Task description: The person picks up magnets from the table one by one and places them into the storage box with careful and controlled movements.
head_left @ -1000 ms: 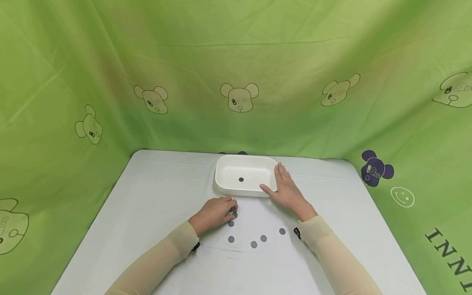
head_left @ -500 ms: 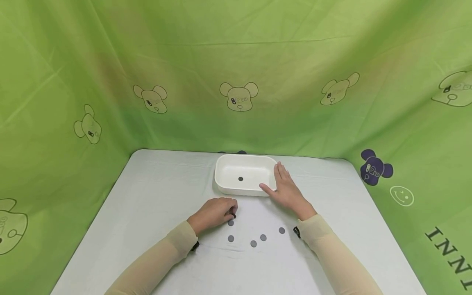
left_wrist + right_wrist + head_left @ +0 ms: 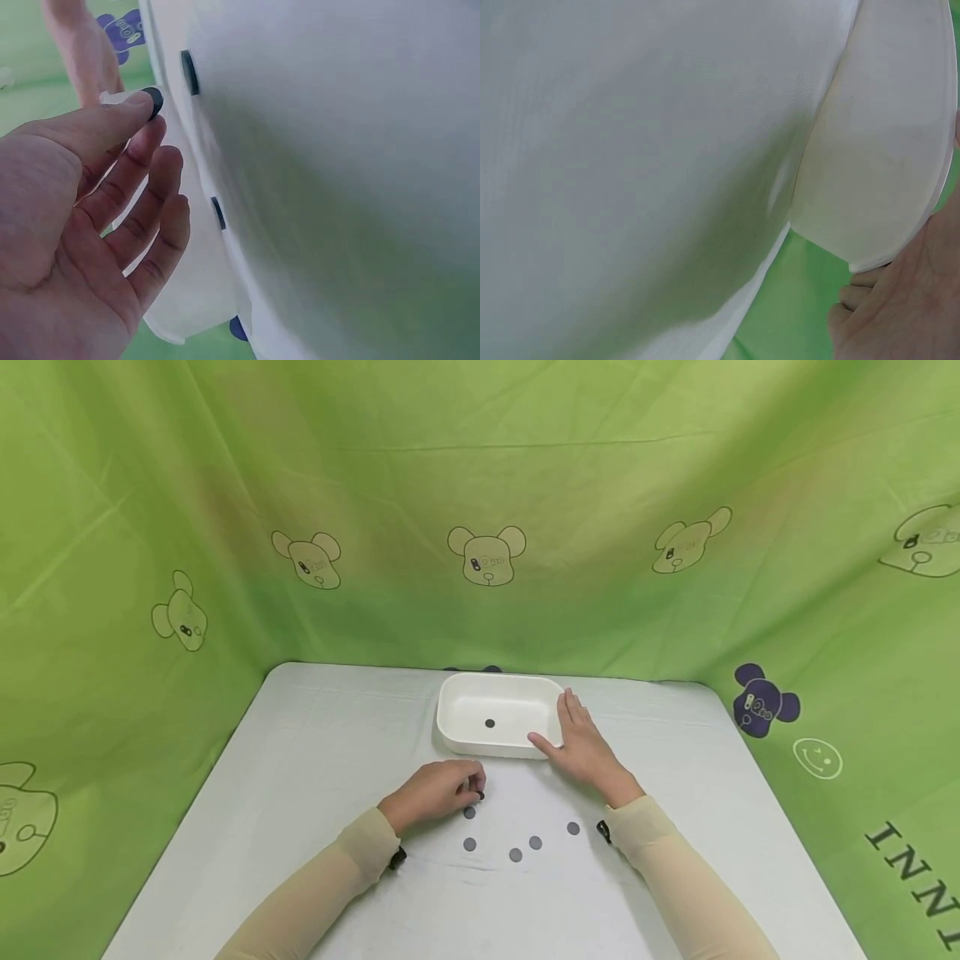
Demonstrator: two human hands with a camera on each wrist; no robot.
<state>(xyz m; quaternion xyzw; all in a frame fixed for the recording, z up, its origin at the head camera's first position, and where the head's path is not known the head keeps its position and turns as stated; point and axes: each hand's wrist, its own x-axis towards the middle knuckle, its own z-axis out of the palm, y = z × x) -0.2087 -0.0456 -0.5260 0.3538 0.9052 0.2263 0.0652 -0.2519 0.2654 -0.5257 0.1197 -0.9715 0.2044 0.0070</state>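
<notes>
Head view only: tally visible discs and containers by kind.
Dark discs: 7 (5 on table, 1 in container, 1 pinched by left hand)
White container: 1
Total: 8
The left hand may hide more.

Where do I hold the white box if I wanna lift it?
Probably by its two short ends, one hand from each side. The box is long and open on top, with raised walls to press against. The right hand is at the right end; nothing touches the left end. Best keep it level: a disc lies inside.
</notes>
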